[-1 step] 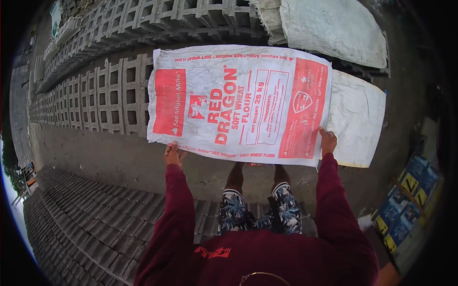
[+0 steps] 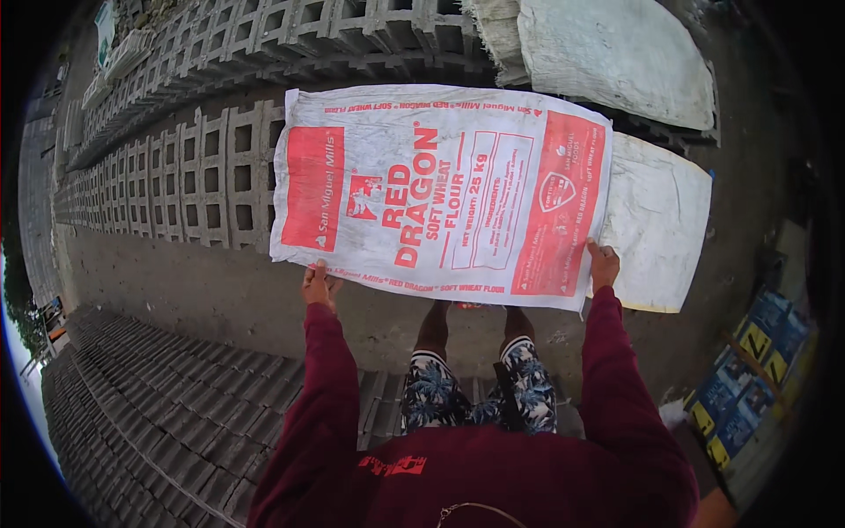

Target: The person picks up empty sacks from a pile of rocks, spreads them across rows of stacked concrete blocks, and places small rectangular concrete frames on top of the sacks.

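Observation:
A flat white flour sack (image 2: 370, 132) with red printing is stretched out in front of me, lying sideways. My left hand (image 2: 319, 287) grips its near edge close to the left corner, fingers closed on the fabric. At the near right corner, my right hand (image 2: 604, 265) pinches the sack's edge with the thumb on top. Both arms reach forward. Another white sack (image 2: 660, 224) shows beyond the right end of the printed one, which covers the rest of it. What lies directly beneath the two sacks is mostly hidden.
Rows of grey hollow concrete blocks (image 2: 211, 176) stand to the left, with more stacked blocks (image 2: 290, 26) behind. A pale sack (image 2: 616, 62) drapes over blocks at the far right. Stacked grey slabs (image 2: 176, 387) lie near left; blue-and-yellow packages (image 2: 748, 370) sit at right.

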Motion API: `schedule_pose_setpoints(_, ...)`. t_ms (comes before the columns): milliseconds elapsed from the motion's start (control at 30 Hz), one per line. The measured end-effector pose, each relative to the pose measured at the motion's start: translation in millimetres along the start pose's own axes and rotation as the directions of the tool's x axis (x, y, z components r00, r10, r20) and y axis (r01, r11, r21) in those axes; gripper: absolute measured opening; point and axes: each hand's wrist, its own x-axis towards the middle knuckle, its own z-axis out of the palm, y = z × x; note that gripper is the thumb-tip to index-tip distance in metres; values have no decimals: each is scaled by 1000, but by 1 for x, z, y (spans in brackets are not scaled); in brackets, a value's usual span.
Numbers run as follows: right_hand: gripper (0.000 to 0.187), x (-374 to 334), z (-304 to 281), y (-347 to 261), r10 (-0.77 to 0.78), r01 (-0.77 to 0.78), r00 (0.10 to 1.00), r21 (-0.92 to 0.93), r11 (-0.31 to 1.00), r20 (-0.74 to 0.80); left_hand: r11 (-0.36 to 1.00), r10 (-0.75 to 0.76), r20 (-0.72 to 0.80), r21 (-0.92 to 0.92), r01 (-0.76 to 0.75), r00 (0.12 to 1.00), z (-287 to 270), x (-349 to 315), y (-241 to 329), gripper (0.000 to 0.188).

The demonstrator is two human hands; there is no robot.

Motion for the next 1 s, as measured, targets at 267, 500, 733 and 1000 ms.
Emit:
schedule_pose_setpoints(267,45,5,-8,1,-22,17,998,78,997,64,997,69,-91,-24,-72,993,14,7,-2,29)
schedule_pose_setpoints(500,31,78,-43,-50,-238,252,968,261,932,-83,999,-22,-264,33,31,964,-8,-59,-35,65)
schedule_pose_setpoints(733,28,293,12,-161,-75,-90,986,861,501,146,962,-254,-289,20,271,923,-66,-150,-151,50)
schedule_pose_setpoints(1000,40,388,30,-168,72,-301,954,921,248,292,901,-324,-433,130,414,841,-68,-222,-180,42)
